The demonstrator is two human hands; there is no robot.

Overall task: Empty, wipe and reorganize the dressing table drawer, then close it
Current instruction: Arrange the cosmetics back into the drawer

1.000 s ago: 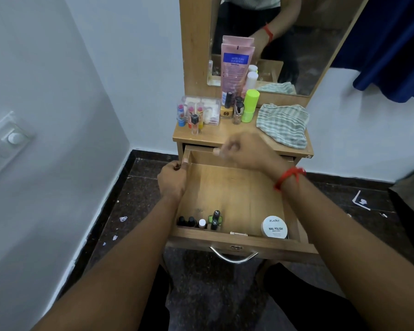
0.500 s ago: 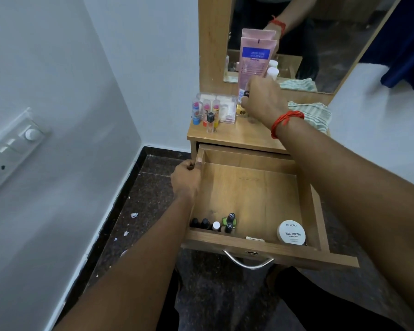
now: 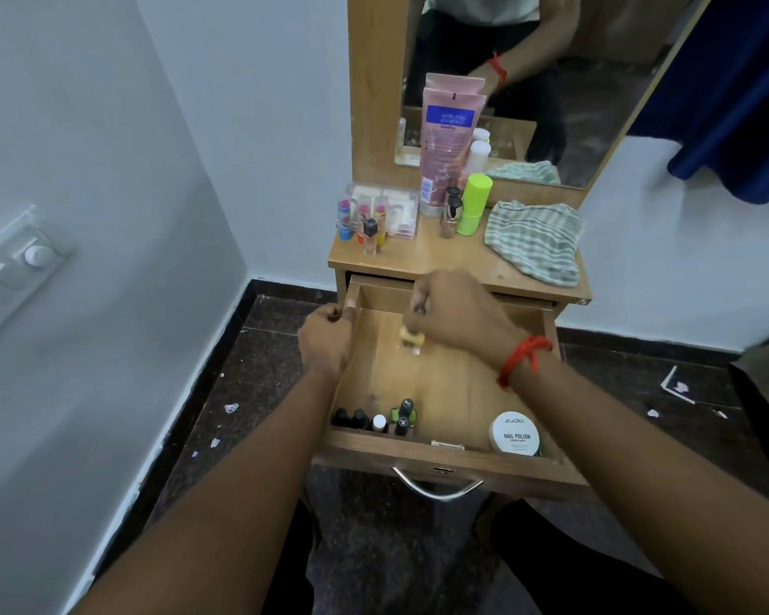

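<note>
A: Two hands busy. Left hand (image 3: pixel 325 337) clenched on drawer (image 3: pixel 445 388) side wall; right hand (image 3: pixel 456 319) fingers grasping a small yellow-based bottle (image 3: pixel 411 337) over the drawer's back.

B: Restocking step, I'd guess. Next: set it upright by the front-row bottles (image 3: pixel 376 419), then let go.

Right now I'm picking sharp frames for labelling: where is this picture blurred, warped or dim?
Head view: motion blur smears the right hand and the small yellowish bottle it holds over the drawer; the left hand on the drawer's side looks sharper; wide-angle distortion bends the wall lines; lighting is dim and flat, and the nail polish tin label stays readable.
</note>
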